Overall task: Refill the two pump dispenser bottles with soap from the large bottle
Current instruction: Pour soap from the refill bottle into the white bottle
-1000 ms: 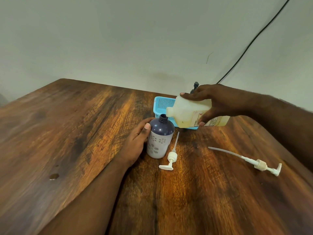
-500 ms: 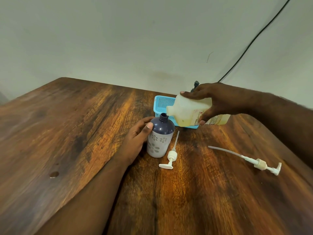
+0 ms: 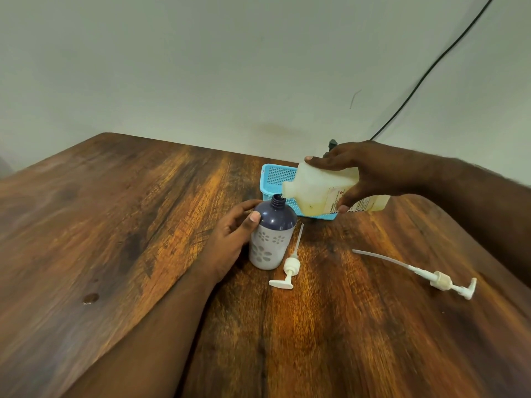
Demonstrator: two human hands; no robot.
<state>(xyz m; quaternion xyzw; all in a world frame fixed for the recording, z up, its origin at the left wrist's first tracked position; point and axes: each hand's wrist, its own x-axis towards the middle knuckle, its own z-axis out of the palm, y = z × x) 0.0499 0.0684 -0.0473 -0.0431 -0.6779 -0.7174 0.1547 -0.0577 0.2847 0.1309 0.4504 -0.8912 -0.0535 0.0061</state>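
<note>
A purple and white dispenser bottle point(image 3: 271, 239) with flower marks stands upright and uncapped mid-table. My left hand point(image 3: 234, 235) grips its left side. My right hand point(image 3: 370, 175) holds the large translucent bottle point(image 3: 316, 192) of yellowish soap tipped sideways, its mouth just above the small bottle's open neck. A short white pump head point(image 3: 288, 271) lies beside the dispenser bottle. A longer pump point(image 3: 425, 275) with a tube lies to the right. A second dispenser bottle is not visible.
A light blue plastic basket point(image 3: 273, 178) sits behind the bottles, near the wall. A black cable point(image 3: 431, 67) runs down the wall to a dark plug behind my right hand. The wooden table point(image 3: 115, 225) has a small wet spot point(image 3: 90, 297) at left.
The large bottle's mouth has dropped slightly closer to the small bottle's neck. Both hands keep their holds.
</note>
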